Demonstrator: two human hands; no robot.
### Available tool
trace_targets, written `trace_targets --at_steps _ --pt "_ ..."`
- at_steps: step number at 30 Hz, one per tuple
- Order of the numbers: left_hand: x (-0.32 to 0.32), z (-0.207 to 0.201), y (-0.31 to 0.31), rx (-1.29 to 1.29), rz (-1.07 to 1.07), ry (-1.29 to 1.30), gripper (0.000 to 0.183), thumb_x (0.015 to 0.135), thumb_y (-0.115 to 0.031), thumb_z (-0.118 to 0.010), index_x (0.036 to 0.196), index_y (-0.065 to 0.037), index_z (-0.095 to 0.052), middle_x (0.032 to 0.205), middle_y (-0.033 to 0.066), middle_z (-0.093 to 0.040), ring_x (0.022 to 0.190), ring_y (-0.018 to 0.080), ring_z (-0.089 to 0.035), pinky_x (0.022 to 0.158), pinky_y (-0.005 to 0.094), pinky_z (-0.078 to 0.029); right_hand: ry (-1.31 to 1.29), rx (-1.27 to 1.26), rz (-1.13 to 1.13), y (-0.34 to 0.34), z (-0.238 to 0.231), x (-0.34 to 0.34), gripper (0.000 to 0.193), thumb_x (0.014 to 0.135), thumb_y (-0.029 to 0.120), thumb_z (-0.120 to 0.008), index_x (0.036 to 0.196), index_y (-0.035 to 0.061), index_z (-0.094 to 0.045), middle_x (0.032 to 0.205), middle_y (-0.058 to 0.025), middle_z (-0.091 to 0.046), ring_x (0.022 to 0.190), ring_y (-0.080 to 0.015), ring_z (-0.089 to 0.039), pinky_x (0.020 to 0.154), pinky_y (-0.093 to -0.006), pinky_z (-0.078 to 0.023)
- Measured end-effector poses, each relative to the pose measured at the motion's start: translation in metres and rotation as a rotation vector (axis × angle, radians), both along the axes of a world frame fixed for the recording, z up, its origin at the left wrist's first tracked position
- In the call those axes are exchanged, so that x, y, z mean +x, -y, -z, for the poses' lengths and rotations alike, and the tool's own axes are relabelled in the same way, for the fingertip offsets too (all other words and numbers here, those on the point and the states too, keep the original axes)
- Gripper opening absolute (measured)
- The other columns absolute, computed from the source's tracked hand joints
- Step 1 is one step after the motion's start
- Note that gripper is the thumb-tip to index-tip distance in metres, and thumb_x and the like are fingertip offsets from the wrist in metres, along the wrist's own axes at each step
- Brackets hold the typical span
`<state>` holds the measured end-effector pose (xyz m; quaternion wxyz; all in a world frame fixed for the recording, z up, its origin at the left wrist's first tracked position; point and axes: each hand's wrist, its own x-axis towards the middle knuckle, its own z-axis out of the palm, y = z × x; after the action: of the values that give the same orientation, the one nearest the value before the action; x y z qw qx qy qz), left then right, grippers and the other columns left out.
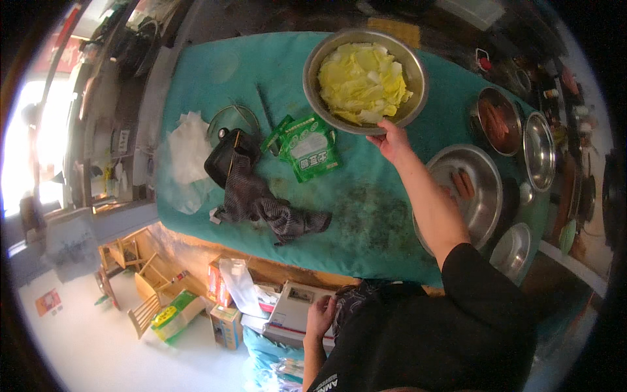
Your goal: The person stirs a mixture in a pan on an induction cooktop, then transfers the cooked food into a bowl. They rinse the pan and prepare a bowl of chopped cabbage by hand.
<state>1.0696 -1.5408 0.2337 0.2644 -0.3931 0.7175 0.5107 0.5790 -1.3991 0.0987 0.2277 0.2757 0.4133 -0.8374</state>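
My right hand (392, 140) grips the near rim of a wide steel bowl (420, 81). Pale yellow-green cabbage leaves (362, 81) fill it, over the far part of the green-covered table (379, 189). Below my right forearm, partly hidden by it, stands a larger steel bowl (486, 212) with reddish-brown sticks (462, 185) inside. My left hand (320, 317) hangs low beside my body, in front of a grey box (297, 310). Its fingers are loosely bent and partly hidden; I see nothing held in it.
Left on the table lie green packets (310, 150), a dark striped cloth (274, 212), a black pan (222, 160), a glass lid (243, 116) and a white plastic bag (189, 147). At right are a bowl of reddish food (494, 121) and steel bowls (539, 150). Wooden chairs (147, 313) stand lower left.
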Motion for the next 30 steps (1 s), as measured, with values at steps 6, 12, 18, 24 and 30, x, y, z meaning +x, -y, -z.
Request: trace_targets --at_steps 6,12,18,24,30 --pt "-0.035 0.008 0.016 0.177 -0.132 -0.198 0.037 0.103 -0.031 -0.058 0.115 0.003 -0.067 0.1 0.0127 -0.073 0.09 0.0193 -0.068 0.082 0.0321 -0.053 0.034 0.035 -0.055 -0.036 -0.063 0.069 0.034 0.091 0.01 -0.062 0.122 -0.0027 -0.053 0.115 -0.0156 -0.062 0.094 -0.031 -0.068 0.067 -0.0451 -0.064" --pt "-0.116 -0.011 0.013 0.673 -0.475 -0.38 0.06 0.101 -0.046 -0.055 0.144 -0.004 -0.044 0.137 0.0176 -0.055 0.113 0.0328 -0.062 0.092 0.0494 -0.053 0.141 -0.049 -0.16 -0.074 -0.144 0.173 0.045 0.088 0.012 -0.062 0.132 0.0083 -0.052 0.12 -0.0116 -0.062 0.102 -0.0292 -0.066 0.066 -0.0424 -0.064" --pt "-0.137 -0.081 0.003 1.085 -0.433 -0.269 0.077 0.097 -0.063 -0.049 0.153 -0.013 -0.033 0.157 0.0141 -0.035 0.135 0.0404 -0.045 0.105 0.0649 -0.042 0.051 -0.034 -0.152 -0.106 -0.199 0.313 0.04 0.09 0.01 -0.063 0.129 0.0077 -0.055 0.114 -0.0121 -0.066 0.097 -0.0284 -0.068 0.066 -0.0441 -0.063" --pt "-0.081 -0.096 -0.01 0.939 -0.26 -0.079 0.057 0.097 -0.031 -0.058 0.146 -0.008 -0.041 0.144 0.0155 -0.05 0.128 0.039 -0.052 0.103 0.0614 -0.046 0.178 -0.043 -0.082 -0.141 -0.214 0.438 0.041 0.093 0.012 -0.059 0.133 0.0046 -0.055 0.119 -0.0149 -0.067 0.098 -0.0289 -0.07 0.07 -0.0433 -0.063" --pt "-0.039 -0.077 -0.08 0.958 -0.049 -0.004 0.056 0.086 -0.002 -0.056 0.14 -0.003 -0.044 0.133 0.0167 -0.057 0.12 0.0388 -0.057 0.101 0.0571 -0.049 0.089 0.044 0.137 -0.206 -0.217 0.542 0.043 0.094 0.016 -0.061 0.134 0.0014 -0.055 0.115 -0.0156 -0.069 0.096 -0.0293 -0.071 0.07 -0.0398 -0.064"
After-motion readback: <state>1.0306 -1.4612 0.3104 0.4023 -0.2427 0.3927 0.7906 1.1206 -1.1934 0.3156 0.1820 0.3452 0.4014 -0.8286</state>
